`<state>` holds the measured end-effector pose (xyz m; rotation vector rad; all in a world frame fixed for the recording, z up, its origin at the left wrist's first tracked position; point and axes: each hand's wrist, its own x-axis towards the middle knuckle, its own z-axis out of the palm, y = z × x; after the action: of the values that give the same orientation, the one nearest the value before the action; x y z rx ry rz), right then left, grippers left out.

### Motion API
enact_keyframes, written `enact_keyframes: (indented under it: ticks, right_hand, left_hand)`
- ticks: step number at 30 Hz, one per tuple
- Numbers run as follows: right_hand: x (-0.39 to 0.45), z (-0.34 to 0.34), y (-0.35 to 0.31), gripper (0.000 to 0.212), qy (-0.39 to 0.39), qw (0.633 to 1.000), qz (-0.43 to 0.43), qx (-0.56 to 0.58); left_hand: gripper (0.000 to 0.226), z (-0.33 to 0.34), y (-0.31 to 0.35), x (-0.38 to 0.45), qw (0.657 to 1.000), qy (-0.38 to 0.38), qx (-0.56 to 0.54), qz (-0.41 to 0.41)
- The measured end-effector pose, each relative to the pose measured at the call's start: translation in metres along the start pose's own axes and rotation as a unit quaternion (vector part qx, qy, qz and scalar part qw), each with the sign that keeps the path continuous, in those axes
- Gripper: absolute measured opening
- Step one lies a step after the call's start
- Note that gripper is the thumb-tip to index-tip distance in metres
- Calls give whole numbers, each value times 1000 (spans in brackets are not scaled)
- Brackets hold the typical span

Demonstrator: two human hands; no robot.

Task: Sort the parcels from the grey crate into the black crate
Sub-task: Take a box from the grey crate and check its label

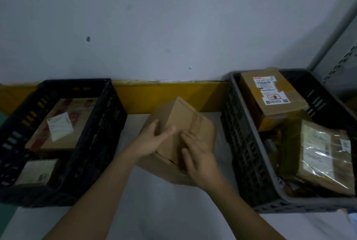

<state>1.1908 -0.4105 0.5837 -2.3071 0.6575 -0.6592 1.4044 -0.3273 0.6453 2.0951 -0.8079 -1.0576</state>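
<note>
Plain cardboard parcel (180, 133) held tilted above worktop (173, 216) centre, both grips grasping it: left hand (152, 141) on its left face, right hand (199, 162) near side. Black crate (100, 143) lies left of grip, grey crate (245, 143) right; left hand nearer the target.

A parcel sorting room or warehouse corner: labelled cardboard parcels (272, 93) fill a grey crate (249, 154) and a black crate (96, 135) on a pale worktop (154, 210) against a bare wall (154, 17).

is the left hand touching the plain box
Touching: the head view shows the left hand pressed against the plain box, fingers wrapped on its front face.
</note>
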Motion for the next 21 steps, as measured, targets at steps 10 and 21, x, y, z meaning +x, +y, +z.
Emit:
enact_keyframes:
  ticks: [10,21]
  right_hand:
    - [4,-15,38,83,-104,944,301,85]
    - [28,-22,48,74,-98,952,287,48]
  left_hand:
    - [71,-18,-35,5,996,45,-73,14]
    - [48,7,-63,16,994,61,-63,-60]
